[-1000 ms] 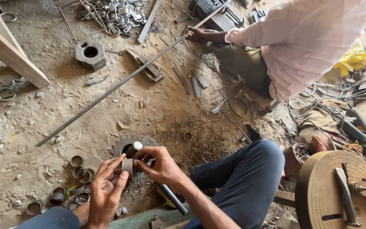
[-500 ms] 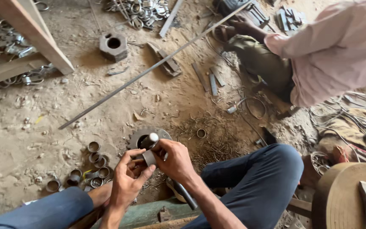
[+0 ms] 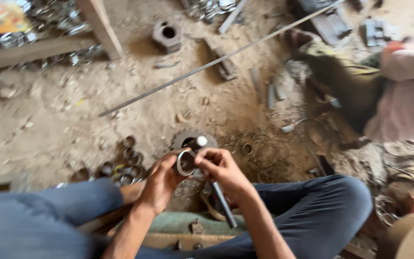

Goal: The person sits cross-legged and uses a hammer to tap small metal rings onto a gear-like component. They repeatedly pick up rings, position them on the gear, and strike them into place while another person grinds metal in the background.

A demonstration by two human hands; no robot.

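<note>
Both hands meet over a small metal ring [image 3: 185, 163] at the centre bottom of the head view. My left hand [image 3: 161, 181] pinches the ring's left side. My right hand [image 3: 222, 169] grips its right side and also a dark metal rod [image 3: 223, 204] that slants down toward my lap. The rod's pale upper tip [image 3: 200, 141] stands just above the ring. Right behind them a round metal disc with a hole [image 3: 188, 139] lies on the dirt floor. The picture is blurred, so I cannot tell whether the ring sits on the rod.
Several small metal rings [image 3: 125, 160] lie left of my hands. A long thin bar [image 3: 216, 60] crosses the floor diagonally. A heavy block with a hole [image 3: 167, 34] sits far back. A seated person [image 3: 398, 91] works at the right. Wooden beams [image 3: 99, 26] stand upper left.
The view has swung down and right, and gone blurry. My hands stay together on the ring and rod, with the ring now held more face-on between them.
</note>
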